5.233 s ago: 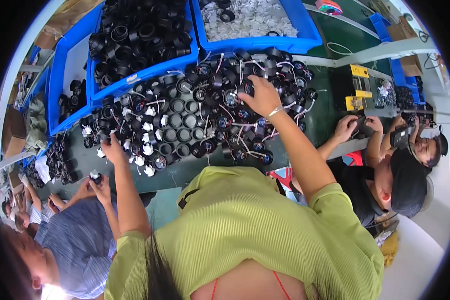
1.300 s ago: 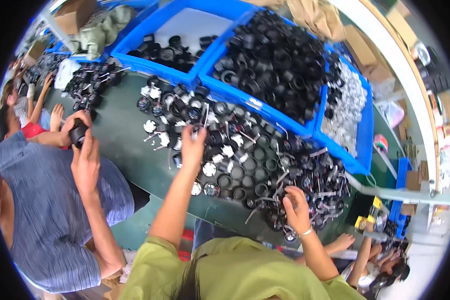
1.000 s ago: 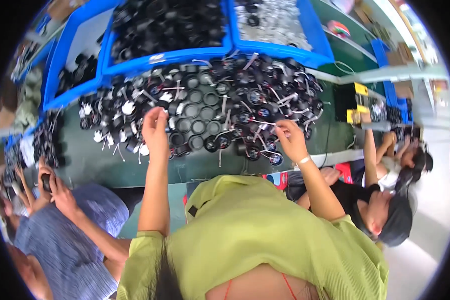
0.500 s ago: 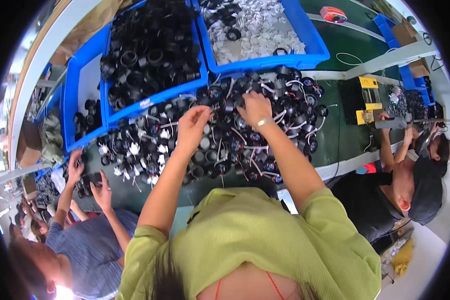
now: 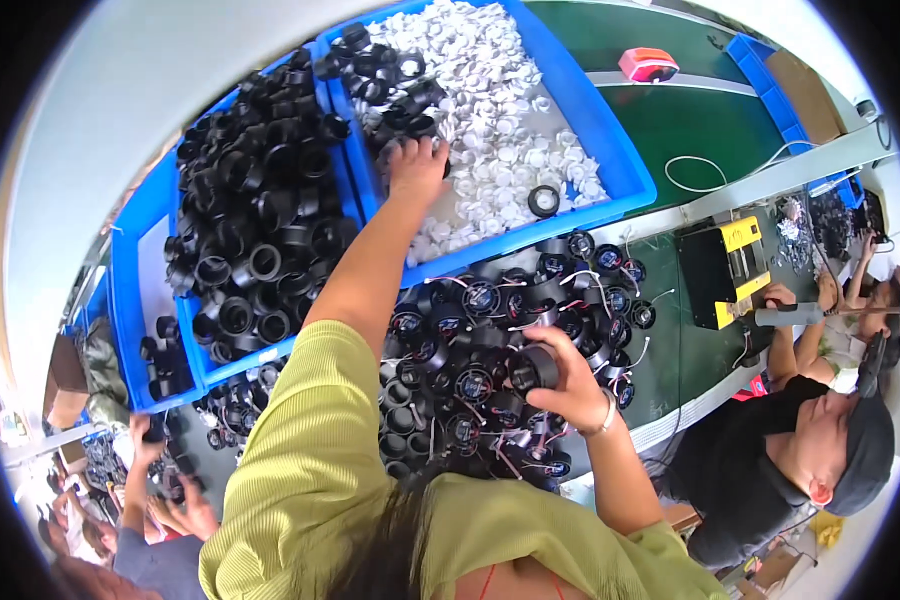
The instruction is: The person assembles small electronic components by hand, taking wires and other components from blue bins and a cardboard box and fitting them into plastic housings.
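Observation:
My right hand [image 5: 573, 385] is closed around a black cylindrical housing [image 5: 532, 368], its round opening facing left. It is above a heap of black round parts with white wires [image 5: 480, 297] on the table. My left arm stretches forward into a blue bin [image 5: 625, 195]. There my left hand [image 5: 417, 172] has its fingers apart, reaching down among black rings [image 5: 410, 105] beside a spread of small white plastic pieces [image 5: 505, 110]. Its fingertips are partly hidden, and I see nothing held in it.
Left of that bin, another blue bin [image 5: 198, 372] is piled with black rings [image 5: 255, 200]. A yellow and black machine [image 5: 727, 272] stands on the right. A red tape-dispenser-like object [image 5: 650, 65] lies farther back. Co-workers sit at both sides, one in a black cap [image 5: 863, 430].
My left hand has gone from the heap forward into the bin with white pieces. My right hand has drawn back nearer and now holds a black housing. The view has shifted.

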The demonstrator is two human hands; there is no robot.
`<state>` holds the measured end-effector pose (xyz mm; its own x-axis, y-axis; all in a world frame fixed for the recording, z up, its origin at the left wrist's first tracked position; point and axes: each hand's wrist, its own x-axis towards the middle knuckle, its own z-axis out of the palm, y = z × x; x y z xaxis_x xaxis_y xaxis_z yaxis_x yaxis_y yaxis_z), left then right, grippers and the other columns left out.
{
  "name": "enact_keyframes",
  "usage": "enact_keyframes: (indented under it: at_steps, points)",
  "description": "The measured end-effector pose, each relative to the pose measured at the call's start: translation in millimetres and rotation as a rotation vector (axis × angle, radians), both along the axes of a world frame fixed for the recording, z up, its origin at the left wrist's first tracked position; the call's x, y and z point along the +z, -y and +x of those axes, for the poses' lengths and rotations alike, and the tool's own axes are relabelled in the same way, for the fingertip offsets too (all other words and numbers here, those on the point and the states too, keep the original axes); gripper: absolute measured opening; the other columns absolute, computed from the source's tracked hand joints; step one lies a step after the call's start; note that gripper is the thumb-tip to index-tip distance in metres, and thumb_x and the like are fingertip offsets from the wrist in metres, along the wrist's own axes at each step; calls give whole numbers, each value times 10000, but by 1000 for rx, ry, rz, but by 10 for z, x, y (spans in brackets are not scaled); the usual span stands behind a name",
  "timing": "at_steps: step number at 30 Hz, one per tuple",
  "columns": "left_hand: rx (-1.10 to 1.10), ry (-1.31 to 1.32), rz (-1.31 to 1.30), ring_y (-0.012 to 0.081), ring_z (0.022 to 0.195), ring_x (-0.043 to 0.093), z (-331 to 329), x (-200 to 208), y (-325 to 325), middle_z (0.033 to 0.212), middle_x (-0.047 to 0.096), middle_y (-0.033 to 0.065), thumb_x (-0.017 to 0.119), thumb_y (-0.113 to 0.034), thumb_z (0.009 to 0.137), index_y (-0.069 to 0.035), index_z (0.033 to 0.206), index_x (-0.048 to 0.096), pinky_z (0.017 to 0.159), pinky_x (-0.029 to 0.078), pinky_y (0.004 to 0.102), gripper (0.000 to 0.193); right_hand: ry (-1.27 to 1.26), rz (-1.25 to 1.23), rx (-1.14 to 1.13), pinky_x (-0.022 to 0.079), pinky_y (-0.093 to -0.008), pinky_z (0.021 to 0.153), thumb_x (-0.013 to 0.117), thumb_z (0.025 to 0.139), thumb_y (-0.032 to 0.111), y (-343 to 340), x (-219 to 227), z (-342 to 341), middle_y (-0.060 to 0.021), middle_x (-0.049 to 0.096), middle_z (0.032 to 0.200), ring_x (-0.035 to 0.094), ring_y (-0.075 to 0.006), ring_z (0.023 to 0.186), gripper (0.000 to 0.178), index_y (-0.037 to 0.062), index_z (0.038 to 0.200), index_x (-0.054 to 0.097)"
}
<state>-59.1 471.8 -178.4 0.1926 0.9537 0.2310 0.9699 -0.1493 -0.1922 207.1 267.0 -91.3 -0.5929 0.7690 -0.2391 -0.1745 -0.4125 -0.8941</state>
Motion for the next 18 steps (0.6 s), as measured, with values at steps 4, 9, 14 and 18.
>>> enact_keyframes:
  at_steps: [4, 9, 14, 18]
  points:
    - [-112, 215, -148, 217, 1011, 437, 209, 70, -148, 1011, 508, 65, 610, -280, 697, -102, 1018, 549, 840, 347, 385, 372, -4, -117, -145, 438, -307, 794, 662, 633, 102, 100, 96, 252, -89, 542, 968, 578, -217, 871, 594, 2, 1158, 402]
    - [-119, -57, -324, 214, 999, 492, 345, -242, -451, 957, 580, 62, 518, -142, 721, -87, 844, 626, 841, 386, 405, 172, 116, -104, -198, 446, -296, 777, 721, 641, 211, 165, -40, 340, -87, 542, 946, 571, -195, 844, 641, 2, 1158, 406]
    - [-106, -144, -473, 242, 1044, 485, 354, -129, -502, 942, 595, 87, 549, -155, 705, -86, 885, 634, 884, 377, 384, 211, 88, -39, -261, 441, -273, 766, 719, 661, 248, 173, -39, 433, -80, 544, 922, 562, -170, 829, 652, -17, 1159, 391]
    - [-350, -71, -419, 288, 1014, 491, 190, -79, -337, 997, 561, 119, 683, -358, 631, -97, 1059, 540, 888, 365, 394, 521, -39, -180, -352, 442, -269, 753, 704, 675, 228, 214, 103, 346, -79, 543, 910, 559, -163, 817, 618, -10, 1153, 393]
